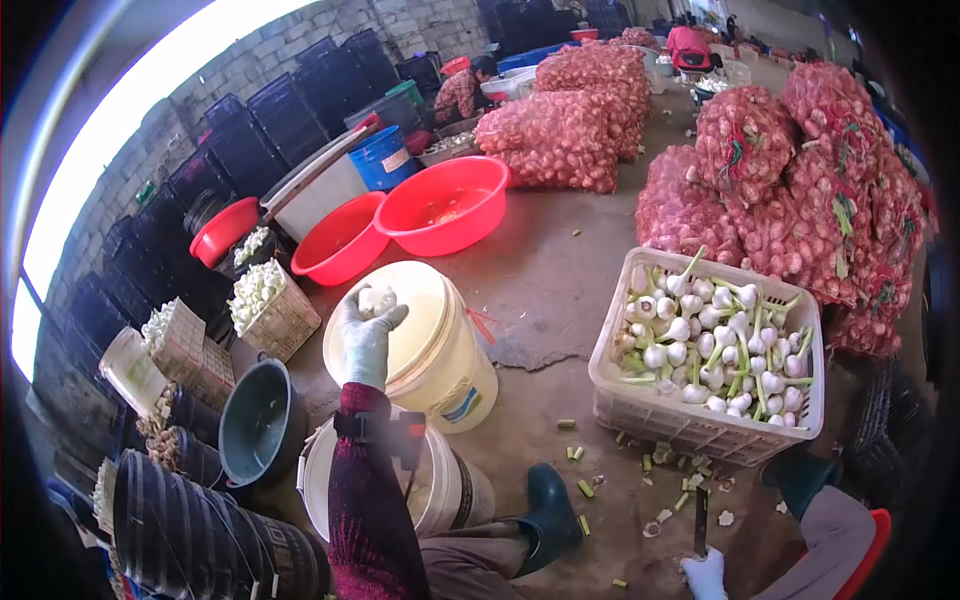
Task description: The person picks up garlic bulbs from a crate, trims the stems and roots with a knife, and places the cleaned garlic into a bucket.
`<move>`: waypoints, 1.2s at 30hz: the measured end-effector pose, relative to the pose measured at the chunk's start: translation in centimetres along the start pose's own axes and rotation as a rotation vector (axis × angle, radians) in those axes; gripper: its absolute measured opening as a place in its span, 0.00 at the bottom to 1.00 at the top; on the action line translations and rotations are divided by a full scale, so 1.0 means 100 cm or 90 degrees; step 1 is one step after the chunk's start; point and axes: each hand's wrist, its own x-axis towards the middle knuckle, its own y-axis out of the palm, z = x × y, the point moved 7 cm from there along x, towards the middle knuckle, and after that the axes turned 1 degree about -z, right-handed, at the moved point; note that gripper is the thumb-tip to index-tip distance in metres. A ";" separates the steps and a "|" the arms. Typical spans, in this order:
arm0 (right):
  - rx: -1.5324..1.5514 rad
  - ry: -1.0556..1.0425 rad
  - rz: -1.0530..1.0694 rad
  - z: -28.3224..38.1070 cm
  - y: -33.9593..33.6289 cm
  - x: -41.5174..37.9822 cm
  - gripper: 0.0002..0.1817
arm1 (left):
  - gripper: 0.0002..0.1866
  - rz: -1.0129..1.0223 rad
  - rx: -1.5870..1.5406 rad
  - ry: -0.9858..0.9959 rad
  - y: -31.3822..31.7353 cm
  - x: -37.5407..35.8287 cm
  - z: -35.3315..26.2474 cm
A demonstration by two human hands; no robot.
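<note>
My left hand [364,345], in a pale work glove, is closed round a white garlic bulb [377,301] above a lidded cream bucket [470,375]. Below that forearm stands an open white bucket [470,500], its inside partly hidden by my sleeve. Low on the right, my gloved right hand [704,577] grips a dark-bladed knife [701,520] pointing upward. Beyond the knife stands a white plastic crate [690,435] filled with garlic bulbs [710,345] that still have green stems. Cut stem pieces [585,488] lie on the floor around my boots.
Red mesh sacks [770,190] of garlic are piled behind the crate, with more sacks [560,130] further back. Red basins [445,205], a blue bucket [383,160], a dark basin [262,420] and crates [275,320] of bulbs line the left. People [690,48] sit in the distance.
</note>
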 end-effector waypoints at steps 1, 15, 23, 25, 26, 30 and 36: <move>0.012 0.022 0.004 0.010 -0.001 0.000 0.15 | 0.30 0.055 0.075 -0.050 0.004 0.002 0.011; -0.121 0.010 -0.038 -0.040 0.018 0.030 0.08 | 0.30 0.551 0.759 0.001 0.056 -0.128 0.064; -0.053 0.054 -0.009 -0.017 0.021 0.025 0.04 | 0.32 0.713 0.730 0.156 0.064 -0.175 0.055; -0.060 0.090 0.001 -0.025 0.022 0.027 0.04 | 0.31 0.728 0.733 0.173 0.070 -0.176 0.057; -0.059 0.095 -0.006 -0.027 0.022 0.026 0.04 | 0.32 0.707 0.750 0.202 0.072 -0.173 0.058; -0.097 0.103 -0.019 -0.021 0.018 0.024 0.05 | 0.36 0.633 0.769 0.244 0.082 -0.133 0.058; -0.102 0.102 -0.103 -0.034 0.005 0.021 0.14 | 0.24 0.508 0.578 0.143 0.080 -0.092 0.043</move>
